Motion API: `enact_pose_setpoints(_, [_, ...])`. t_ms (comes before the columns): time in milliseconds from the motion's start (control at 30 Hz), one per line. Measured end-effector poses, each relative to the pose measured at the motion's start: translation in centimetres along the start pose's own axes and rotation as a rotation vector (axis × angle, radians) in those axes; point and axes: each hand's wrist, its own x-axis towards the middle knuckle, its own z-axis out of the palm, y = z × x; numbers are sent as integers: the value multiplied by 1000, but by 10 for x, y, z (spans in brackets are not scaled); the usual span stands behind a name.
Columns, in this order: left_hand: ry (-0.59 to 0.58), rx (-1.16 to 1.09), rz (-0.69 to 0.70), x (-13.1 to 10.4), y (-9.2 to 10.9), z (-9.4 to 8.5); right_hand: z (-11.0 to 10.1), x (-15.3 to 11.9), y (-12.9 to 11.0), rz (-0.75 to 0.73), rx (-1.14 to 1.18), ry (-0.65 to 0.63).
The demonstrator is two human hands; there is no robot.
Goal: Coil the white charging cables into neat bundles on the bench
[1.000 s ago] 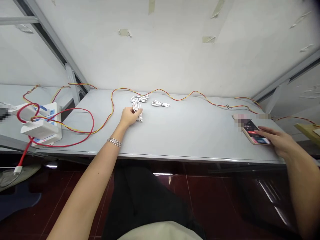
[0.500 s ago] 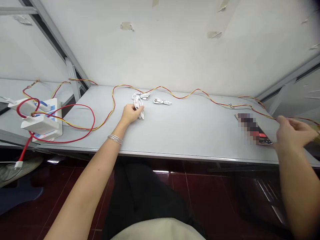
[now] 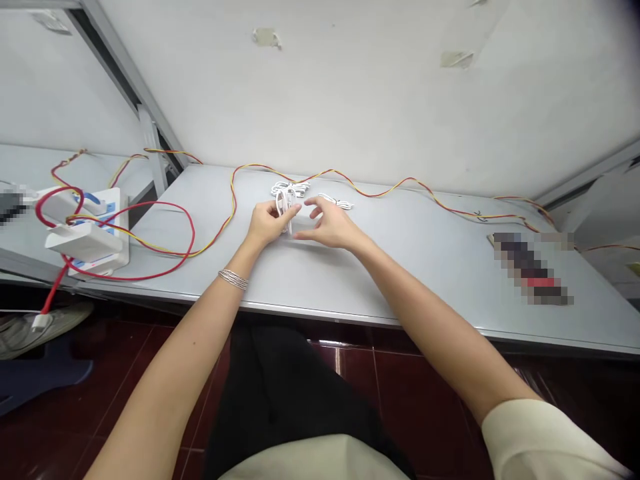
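Note:
My left hand (image 3: 271, 222) is closed on a coiled white cable (image 3: 285, 202), held just above the grey shelf. Facing it from the right is my right hand (image 3: 330, 223), fingers apart and thumb stretched toward the coil, with no contact that I can see. Behind the held coil lies a tied white cable bundle (image 3: 300, 189). Another tied white cable (image 3: 336, 201) rests just beyond my right hand, which partly covers it.
A red and yellow twisted wire (image 3: 410, 180) winds along the back of the shelf (image 3: 430, 280) below a white wall. At left stands a power strip (image 3: 117, 227) with white adapters (image 3: 83, 241) and a red cable loop. A blurred-out flat object (image 3: 533, 270) lies at right.
My right hand has come from the far right, by the wire, to the middle beside the held coil, its fingers now spread. My left hand keeps its hold. The view has shifted slightly.

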Motion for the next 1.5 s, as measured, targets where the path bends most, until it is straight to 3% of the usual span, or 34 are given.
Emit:
enact_pose_setpoints(100, [8, -74, -1, 0, 4, 0, 26, 19, -5, -79, 311, -101])
enact_pose_setpoints(200, [49, -112, -35, 0, 6, -1, 40, 22, -1, -63, 534, -141])
enact_pose_setpoints(467, [-71, -74, -39, -2, 5, -4, 44, 19, 9, -1, 631, -135])
enact_pose_setpoints(700, [-137, -73, -34, -4, 4, -4, 47, 21, 7, 16, 548, -149])
enact_pose_setpoints(1100, [-72, -52, -56, -2, 5, -3, 59, 29, 12, -22, 353, -82])
enact_pose_setpoints(1333, [-57, -203, -53, 0, 5, -2, 58, 28, 9, 2, 281, -80])
enact_pose_setpoints(1500, [-32, -297, -136, 3, 8, -4, 60, 30, 10, -59, 198, -53])
